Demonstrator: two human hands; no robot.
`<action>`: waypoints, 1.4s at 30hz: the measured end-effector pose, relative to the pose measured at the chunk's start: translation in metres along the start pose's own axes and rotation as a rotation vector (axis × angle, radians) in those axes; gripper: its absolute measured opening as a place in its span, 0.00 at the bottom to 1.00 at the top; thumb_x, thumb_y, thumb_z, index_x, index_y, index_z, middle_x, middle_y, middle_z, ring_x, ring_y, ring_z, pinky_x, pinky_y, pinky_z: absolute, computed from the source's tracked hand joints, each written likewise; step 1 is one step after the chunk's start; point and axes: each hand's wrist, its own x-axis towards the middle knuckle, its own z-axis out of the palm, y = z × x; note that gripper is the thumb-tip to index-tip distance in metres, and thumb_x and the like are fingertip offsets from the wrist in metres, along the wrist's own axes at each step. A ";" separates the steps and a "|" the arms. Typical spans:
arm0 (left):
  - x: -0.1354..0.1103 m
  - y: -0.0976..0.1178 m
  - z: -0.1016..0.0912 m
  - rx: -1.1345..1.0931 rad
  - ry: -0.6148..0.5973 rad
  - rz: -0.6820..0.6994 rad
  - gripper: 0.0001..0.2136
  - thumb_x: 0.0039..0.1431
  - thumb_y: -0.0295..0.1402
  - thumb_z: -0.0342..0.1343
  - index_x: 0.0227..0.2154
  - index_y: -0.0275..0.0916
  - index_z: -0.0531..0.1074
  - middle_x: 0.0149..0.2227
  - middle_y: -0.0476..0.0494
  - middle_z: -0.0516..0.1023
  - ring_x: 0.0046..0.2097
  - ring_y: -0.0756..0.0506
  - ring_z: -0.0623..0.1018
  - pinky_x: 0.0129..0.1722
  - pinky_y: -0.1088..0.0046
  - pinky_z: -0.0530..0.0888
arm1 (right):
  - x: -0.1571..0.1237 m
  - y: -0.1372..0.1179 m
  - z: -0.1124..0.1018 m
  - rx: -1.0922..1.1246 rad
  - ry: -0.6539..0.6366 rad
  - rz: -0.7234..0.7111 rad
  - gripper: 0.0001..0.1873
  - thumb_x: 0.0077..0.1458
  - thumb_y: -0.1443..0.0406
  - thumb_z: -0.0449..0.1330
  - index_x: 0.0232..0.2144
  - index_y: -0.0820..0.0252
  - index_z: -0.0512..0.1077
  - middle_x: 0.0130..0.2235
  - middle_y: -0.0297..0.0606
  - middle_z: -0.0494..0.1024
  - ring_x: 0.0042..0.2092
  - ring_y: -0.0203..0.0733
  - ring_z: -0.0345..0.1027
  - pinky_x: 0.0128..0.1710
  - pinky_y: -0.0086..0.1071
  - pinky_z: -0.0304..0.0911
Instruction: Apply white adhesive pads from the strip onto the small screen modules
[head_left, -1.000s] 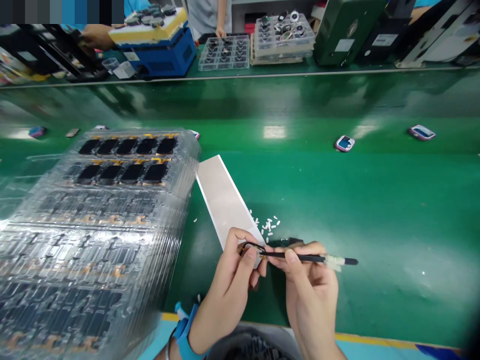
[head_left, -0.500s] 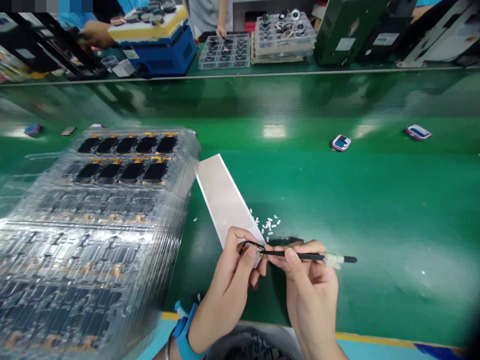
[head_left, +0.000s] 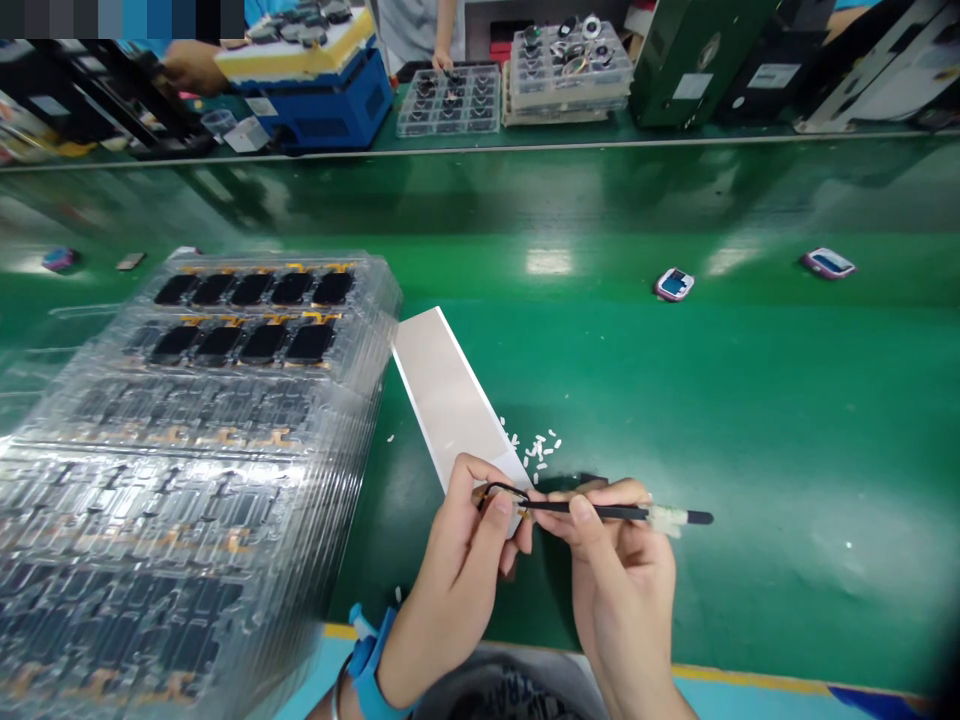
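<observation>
- Our left hand [head_left: 457, 565] pinches a small black-looped part [head_left: 496, 492] between thumb and fingers, apparently lifting it off the bench so it is easy to reach.
- Our right hand [head_left: 622, 580] grips black tweezers [head_left: 600, 511] like a pen, tips at that part.
- A blue wrist strap [head_left: 367, 655] circles our left wrist, likely against static.
- A white strip [head_left: 442, 385] lies under the hands, white flecks [head_left: 536, 450] beside it.
- Stacked clear trays [head_left: 195, 480] of dark modules sit within reach on the green bench [head_left: 750, 430].
- Far across, a co-worker's hand [head_left: 193, 68] rests near a blue machine [head_left: 322, 105].
</observation>
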 end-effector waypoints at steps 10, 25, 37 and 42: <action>0.001 -0.001 -0.001 -0.010 0.020 0.004 0.10 0.71 0.42 0.47 0.36 0.42 0.59 0.25 0.55 0.68 0.21 0.56 0.61 0.19 0.83 0.58 | -0.004 0.002 0.000 -0.027 0.011 -0.052 0.08 0.55 0.67 0.66 0.34 0.57 0.70 0.33 0.33 0.78 0.38 0.40 0.81 0.38 0.30 0.78; -0.003 -0.005 -0.003 0.088 0.044 0.039 0.09 0.71 0.40 0.47 0.37 0.41 0.60 0.25 0.54 0.68 0.21 0.56 0.61 0.19 0.82 0.57 | -0.003 0.000 0.000 -0.013 -0.008 -0.050 0.05 0.56 0.67 0.66 0.33 0.57 0.72 0.32 0.31 0.77 0.36 0.35 0.80 0.39 0.25 0.77; 0.003 0.005 -0.004 -0.053 0.221 0.082 0.11 0.69 0.42 0.50 0.35 0.42 0.60 0.21 0.56 0.69 0.18 0.57 0.60 0.17 0.85 0.54 | 0.001 -0.011 -0.009 0.045 0.098 -0.115 0.05 0.55 0.66 0.66 0.32 0.56 0.72 0.34 0.32 0.76 0.33 0.38 0.79 0.34 0.32 0.79; 0.004 0.005 -0.004 0.007 0.214 0.099 0.12 0.67 0.43 0.53 0.35 0.42 0.59 0.21 0.57 0.70 0.18 0.57 0.60 0.16 0.85 0.55 | 0.004 -0.016 -0.014 0.044 0.118 -0.120 0.05 0.55 0.66 0.66 0.31 0.57 0.73 0.33 0.32 0.75 0.33 0.37 0.79 0.33 0.31 0.79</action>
